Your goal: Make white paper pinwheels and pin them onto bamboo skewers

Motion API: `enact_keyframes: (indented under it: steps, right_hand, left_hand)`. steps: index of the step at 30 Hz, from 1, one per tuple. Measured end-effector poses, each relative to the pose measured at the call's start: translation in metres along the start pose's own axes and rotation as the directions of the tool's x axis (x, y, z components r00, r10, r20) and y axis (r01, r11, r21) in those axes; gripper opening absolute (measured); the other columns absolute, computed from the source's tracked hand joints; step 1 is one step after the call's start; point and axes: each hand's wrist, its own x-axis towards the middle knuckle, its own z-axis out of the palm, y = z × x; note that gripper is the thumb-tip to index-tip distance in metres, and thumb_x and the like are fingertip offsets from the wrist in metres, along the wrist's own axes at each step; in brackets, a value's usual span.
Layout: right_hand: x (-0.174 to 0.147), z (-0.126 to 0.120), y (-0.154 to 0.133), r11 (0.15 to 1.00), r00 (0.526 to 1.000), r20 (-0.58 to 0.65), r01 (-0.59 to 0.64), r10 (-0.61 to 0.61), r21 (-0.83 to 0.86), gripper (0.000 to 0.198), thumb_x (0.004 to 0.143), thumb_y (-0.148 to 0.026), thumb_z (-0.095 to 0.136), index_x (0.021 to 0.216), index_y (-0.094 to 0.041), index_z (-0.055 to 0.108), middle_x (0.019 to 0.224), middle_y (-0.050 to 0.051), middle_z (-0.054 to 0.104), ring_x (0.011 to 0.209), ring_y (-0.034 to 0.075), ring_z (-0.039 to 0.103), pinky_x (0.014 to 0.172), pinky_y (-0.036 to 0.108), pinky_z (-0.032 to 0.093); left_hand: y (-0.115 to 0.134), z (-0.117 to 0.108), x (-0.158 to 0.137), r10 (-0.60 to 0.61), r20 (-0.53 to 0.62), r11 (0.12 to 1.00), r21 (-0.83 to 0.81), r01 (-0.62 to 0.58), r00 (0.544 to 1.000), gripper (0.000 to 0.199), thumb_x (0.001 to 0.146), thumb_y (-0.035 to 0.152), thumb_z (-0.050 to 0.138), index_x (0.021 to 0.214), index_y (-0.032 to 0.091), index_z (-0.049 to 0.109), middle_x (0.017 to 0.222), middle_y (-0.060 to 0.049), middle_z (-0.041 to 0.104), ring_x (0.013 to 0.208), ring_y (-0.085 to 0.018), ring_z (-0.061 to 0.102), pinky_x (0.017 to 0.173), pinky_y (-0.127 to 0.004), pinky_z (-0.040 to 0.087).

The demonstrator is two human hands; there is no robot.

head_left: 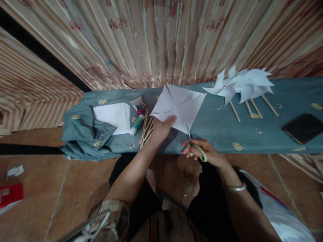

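Observation:
My left hand (163, 128) grips a square sheet of white paper (188, 109) by its near edge, thumb on top. Slits run inward from the sheet's corners toward its middle. In my right hand (205, 151) is a pair of scissors (202, 155) with light green handles. The blades point up at the sheet's near corner, and I cannot tell whether they touch it. Wooden sticks (145, 129) lie just left of my left hand, beside a green and white glue stick (137, 125) and a small box of pins (139, 105).
A stack of white paper (112, 116) rests at the left on the blue-green cloth (217, 131). Several white paper pinwheels (252, 84) on sticks lie at the back right. A dark phone-like object (304, 128) is at the far right. Striped curtains (161, 43) hang behind the table.

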Motion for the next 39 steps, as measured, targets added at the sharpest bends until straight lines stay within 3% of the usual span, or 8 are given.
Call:
enact_keyframes:
  steps: [9, 25, 33, 39]
  right_hand:
    - [0.000, 0.001, 0.001, 1.000, 1.000, -0.015, -0.011, 0.011, 0.001, 0.067, 0.063, -0.072, 0.076, 0.102, -0.019, 0.068, 0.086, 0.007, 0.075, 0.071, 0.016, 0.070, 0.053, 0.021, 0.051]
    - [0.001, 0.001, 0.003, 0.999, 1.000, -0.022, 0.022, -0.023, -0.024, 0.062, 0.066, -0.069, 0.076, 0.099, -0.017, 0.070, 0.077, 0.006, 0.073, 0.064, 0.014, 0.066, 0.054, 0.024, 0.050]
    - [0.002, 0.002, 0.003, 0.998, 0.997, -0.027, 0.069, -0.069, -0.011, 0.056, 0.066, -0.065, 0.078, 0.095, -0.018, 0.070, 0.069, 0.002, 0.070, 0.056, 0.012, 0.061, 0.054, 0.025, 0.051]
    - [0.002, 0.001, 0.005, 0.998, 0.997, -0.044, 0.069, -0.069, -0.008, 0.054, 0.065, -0.060, 0.082, 0.097, -0.018, 0.071, 0.067, 0.001, 0.069, 0.053, 0.011, 0.060, 0.053, 0.025, 0.051]
  left_hand:
    - [-0.003, 0.008, -0.002, -0.062, 0.031, 0.990, -0.123, 0.065, 0.998, 0.054, 0.075, 0.022, 0.074, 0.127, 0.016, 0.060, 0.113, -0.011, 0.075, 0.105, -0.027, 0.072, 0.097, -0.042, 0.056]
    - [-0.006, 0.006, -0.003, -0.045, 0.044, 0.997, -0.055, 0.047, 0.998, 0.055, 0.078, 0.031, 0.075, 0.128, 0.015, 0.059, 0.113, -0.014, 0.074, 0.107, -0.029, 0.071, 0.097, -0.046, 0.056]
    - [0.010, 0.001, -0.002, -0.036, 0.069, 0.996, -0.082, 0.042, 0.997, 0.046, 0.078, 0.019, 0.071, 0.123, 0.018, 0.063, 0.104, -0.009, 0.077, 0.102, -0.026, 0.073, 0.097, -0.044, 0.057]
    - [0.011, 0.003, 0.001, -0.061, 0.036, 0.989, -0.135, 0.065, 0.997, 0.052, 0.074, 0.016, 0.071, 0.125, 0.019, 0.061, 0.107, -0.009, 0.077, 0.099, -0.027, 0.074, 0.095, -0.044, 0.057]
